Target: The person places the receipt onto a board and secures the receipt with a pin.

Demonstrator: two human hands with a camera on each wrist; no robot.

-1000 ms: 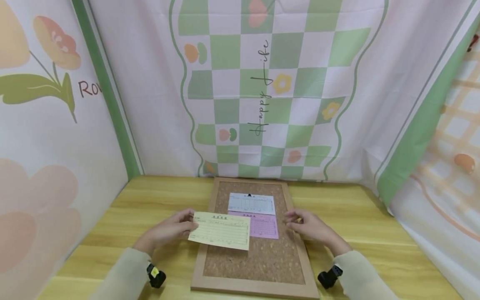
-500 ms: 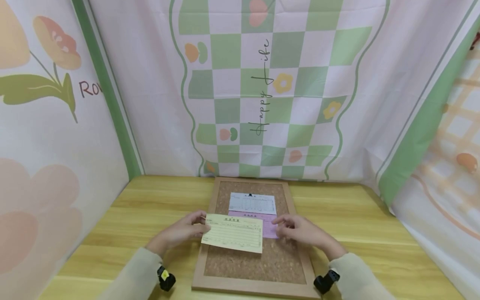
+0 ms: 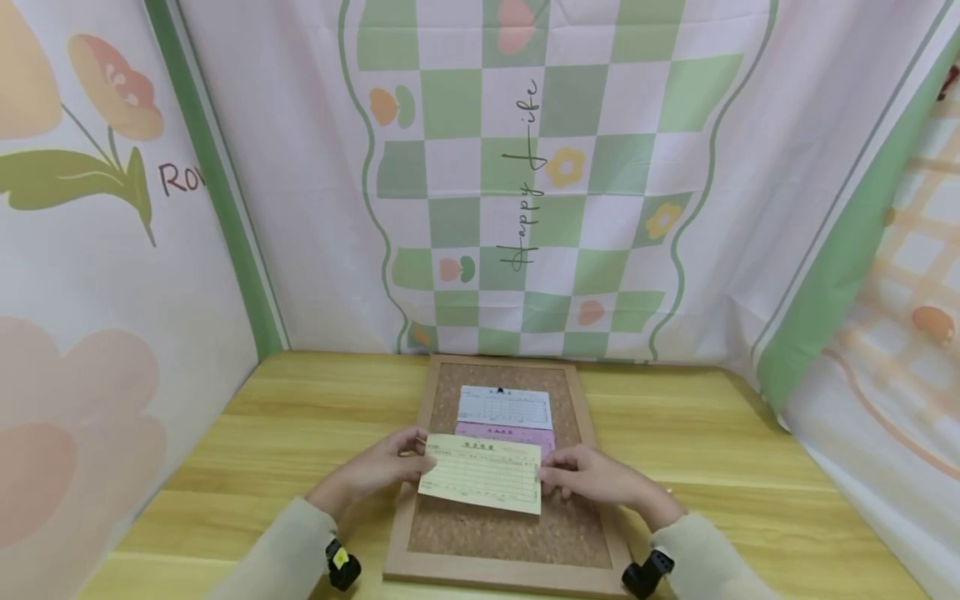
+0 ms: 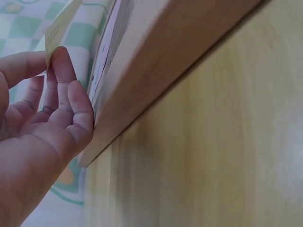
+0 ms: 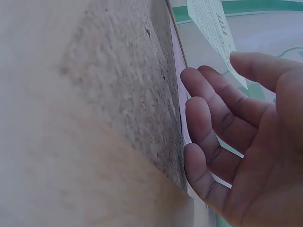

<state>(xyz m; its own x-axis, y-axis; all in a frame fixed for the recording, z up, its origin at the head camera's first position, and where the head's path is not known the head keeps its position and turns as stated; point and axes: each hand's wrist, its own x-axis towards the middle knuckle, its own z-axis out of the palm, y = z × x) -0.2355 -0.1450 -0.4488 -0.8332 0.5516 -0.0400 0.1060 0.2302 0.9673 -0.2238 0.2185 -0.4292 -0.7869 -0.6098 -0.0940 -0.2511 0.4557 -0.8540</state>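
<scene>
A pale yellow printed form slip [image 3: 482,475] is held over the corkboard [image 3: 510,537], tilted up toward the head camera. My left hand [image 3: 380,468] pinches its left edge between thumb and fingers; the left wrist view shows the slip's corner [image 4: 59,33] between them. At the right edge my right hand [image 3: 600,479] has its thumb on the slip's front and fingers behind. Behind the yellow slip, a pink slip [image 3: 536,436] shows only its upper part. Above that lies a white-blue slip [image 3: 504,408] with a small black clip or pin [image 3: 500,389] at its top.
The board's light wooden frame [image 3: 510,573] rests on a yellow wood-grain table [image 3: 300,400]. A white curtain with green checks [image 3: 510,217] hangs at the table's back edge. Each wrist wears a black camera, the left one [image 3: 343,567] with a yellow mark.
My left hand has carried the yellow slip rightward and slightly nearer, covering more of the pink slip. My right hand has moved left and taken the slip's right edge.
</scene>
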